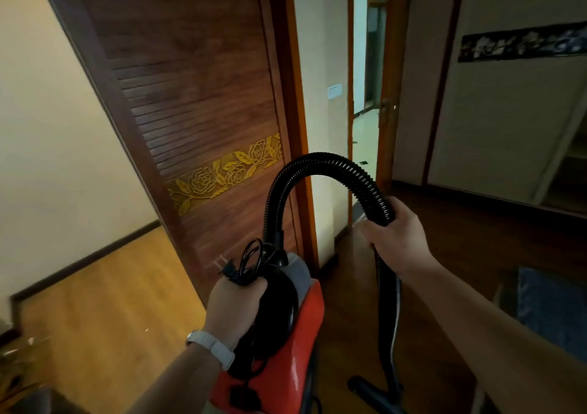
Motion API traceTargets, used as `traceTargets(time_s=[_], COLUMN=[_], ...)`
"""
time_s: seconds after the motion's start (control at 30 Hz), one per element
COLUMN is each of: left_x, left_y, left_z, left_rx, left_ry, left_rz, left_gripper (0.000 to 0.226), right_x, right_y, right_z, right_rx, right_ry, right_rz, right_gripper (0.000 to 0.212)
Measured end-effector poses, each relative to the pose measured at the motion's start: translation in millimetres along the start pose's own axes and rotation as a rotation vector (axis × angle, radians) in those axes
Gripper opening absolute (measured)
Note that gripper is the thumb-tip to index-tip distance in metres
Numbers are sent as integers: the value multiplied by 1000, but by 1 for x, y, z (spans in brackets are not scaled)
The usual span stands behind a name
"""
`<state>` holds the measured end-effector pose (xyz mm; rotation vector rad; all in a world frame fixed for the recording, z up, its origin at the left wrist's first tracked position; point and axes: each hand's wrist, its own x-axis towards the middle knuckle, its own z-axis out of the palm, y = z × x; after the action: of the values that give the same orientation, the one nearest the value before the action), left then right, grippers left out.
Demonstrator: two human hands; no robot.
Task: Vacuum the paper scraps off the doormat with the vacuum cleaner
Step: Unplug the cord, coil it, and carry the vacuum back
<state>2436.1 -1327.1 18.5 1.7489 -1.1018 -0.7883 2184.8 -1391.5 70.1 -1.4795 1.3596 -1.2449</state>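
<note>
I carry a red and black vacuum cleaner [301, 334] low in the middle of the view. My left hand [235, 305] is shut on its top handle together with the coiled power cord, whose plug [224, 267] sticks out above my fingers. A black ribbed hose [317, 159] arches up from the body and over to my right hand [397, 238], which is shut on it. Below that hand the hose drops to a black floor nozzle [371, 391] just above the floor. A blue doormat [552, 308] lies at the right edge. No paper scraps show.
A dark wooden door [190, 95] with a gold rose band stands open at the left of a narrow doorway [365, 121] leading to a bright tiled room. Cream wardrobe panels [508, 111] line the right side. Wooden floor [111, 302] spreads at the left.
</note>
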Motion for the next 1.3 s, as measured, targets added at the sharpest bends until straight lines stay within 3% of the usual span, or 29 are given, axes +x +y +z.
traceTargets(time_s=[0.37, 0.73, 1.0, 1.3], left_x=[162, 296, 355, 424], left_y=[5, 33, 59, 104], left_z=[40, 75, 130, 240], left_rx=[-54, 43, 12, 42], left_ry=[-217, -438, -566, -662], left_rz=[-37, 183, 196, 83], left_gripper=[20, 24, 37, 35], right_x=[94, 153, 212, 320], right_y=[2, 2, 25, 86], right_z=[11, 33, 21, -44], right_rx=[-234, -391, -370, -265], right_ry=[243, 503, 590, 642], right_rz=[98, 213, 237, 238], right_gripper=[35, 35, 34, 31])
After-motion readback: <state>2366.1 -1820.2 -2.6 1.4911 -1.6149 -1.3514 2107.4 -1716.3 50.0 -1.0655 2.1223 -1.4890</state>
